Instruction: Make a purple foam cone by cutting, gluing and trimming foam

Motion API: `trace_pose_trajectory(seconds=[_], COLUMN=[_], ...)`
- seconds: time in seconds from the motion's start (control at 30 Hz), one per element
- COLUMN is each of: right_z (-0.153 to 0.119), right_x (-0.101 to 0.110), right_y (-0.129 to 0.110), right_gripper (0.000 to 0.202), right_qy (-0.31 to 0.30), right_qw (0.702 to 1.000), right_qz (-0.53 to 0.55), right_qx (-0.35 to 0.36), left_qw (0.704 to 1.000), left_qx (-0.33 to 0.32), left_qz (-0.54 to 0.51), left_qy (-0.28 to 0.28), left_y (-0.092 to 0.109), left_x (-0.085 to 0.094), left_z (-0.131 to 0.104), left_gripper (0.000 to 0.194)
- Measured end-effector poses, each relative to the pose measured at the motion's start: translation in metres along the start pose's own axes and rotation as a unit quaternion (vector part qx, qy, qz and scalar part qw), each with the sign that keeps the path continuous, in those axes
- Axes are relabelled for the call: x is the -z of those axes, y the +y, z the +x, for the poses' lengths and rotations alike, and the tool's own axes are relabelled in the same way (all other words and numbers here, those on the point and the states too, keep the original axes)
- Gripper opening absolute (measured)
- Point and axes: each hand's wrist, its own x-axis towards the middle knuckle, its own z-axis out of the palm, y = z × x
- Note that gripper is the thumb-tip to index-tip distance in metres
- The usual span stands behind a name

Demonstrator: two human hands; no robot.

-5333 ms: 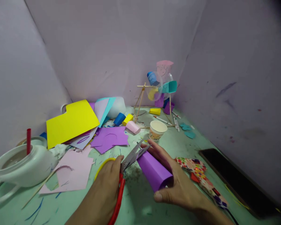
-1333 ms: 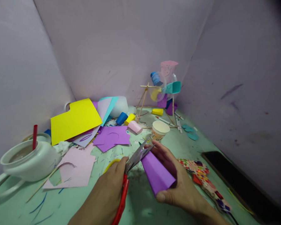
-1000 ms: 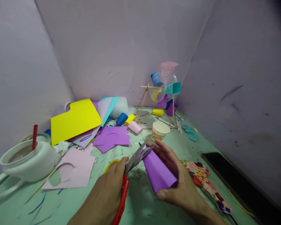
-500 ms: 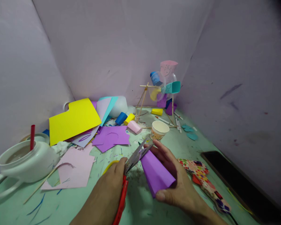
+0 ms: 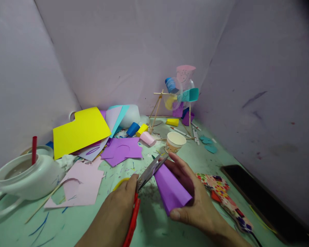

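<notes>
My left hand (image 5: 118,206) is closed round the handles of a pair of scissors (image 5: 148,173), one handle red and one yellow. The blades point up and to the right, slightly parted, at the upper end of a purple paper cup (image 5: 171,190). That folded cup is gripped by my right hand (image 5: 195,195), thumb at its near edge and fingers behind its far side. Whether the blades have paper between them I cannot tell. Just beyond my right fingertips stands a small printed paper cup (image 5: 174,142).
A stick-framed wheel (image 5: 180,94) with coloured cups stands at the back. Leftward lie a yellow sheet (image 5: 79,132), cut purple paper (image 5: 125,152), pink paper (image 5: 84,181) and a white pot (image 5: 28,181). A patterned glue gun (image 5: 226,197) and a phone (image 5: 260,202) lie rightward.
The scissor blades have come slightly closer together at the cup's upper end. Both hands keep nearly the same place and grip.
</notes>
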Motion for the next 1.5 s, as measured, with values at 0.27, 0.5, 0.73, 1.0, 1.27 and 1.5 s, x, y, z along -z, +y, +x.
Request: trace_pose_trajectory(seconds=[0.27,0.5,0.73,1.0,1.27,1.5], right_z=[0.001,0.001,0.001,0.000,0.011,0.013], right_x=[0.002,0.005,0.005,0.002,-0.004,0.003], right_y=[-0.001,-0.001,-0.004,-0.002,0.006,0.016], right_gripper=[0.108,0.107,0.108,0.112,0.107,0.099], right_qy=[-0.005,-0.018,-0.057,-0.133,-0.064,-0.023], right_qw=[1.000,1.000,0.998,0.985,0.971,0.978], right_qz=[-0.008,-0.013,-0.005,-0.050,-0.103,-0.069], right_qx=[-0.001,0.002,-0.012,-0.100,-0.204,-0.195], left_qw=[0.997,0.995,0.988,0.986,0.929,0.919], left_qx=[-0.003,-0.035,0.081,0.068,-0.092,-0.112], left_qz=[0.080,0.070,-0.129,-0.145,0.312,0.321], left_qy=[-0.016,-0.063,0.018,0.041,0.175,0.200], left_y=[0.002,-0.004,0.003,-0.005,-0.031,-0.031], left_x=[0.003,0.007,0.009,0.002,-0.010,-0.011], left_z=[0.000,0.003,0.004,0.010,0.017,0.018], left_gripper=[0.044,0.021,0.031,0.035,0.046,0.043])
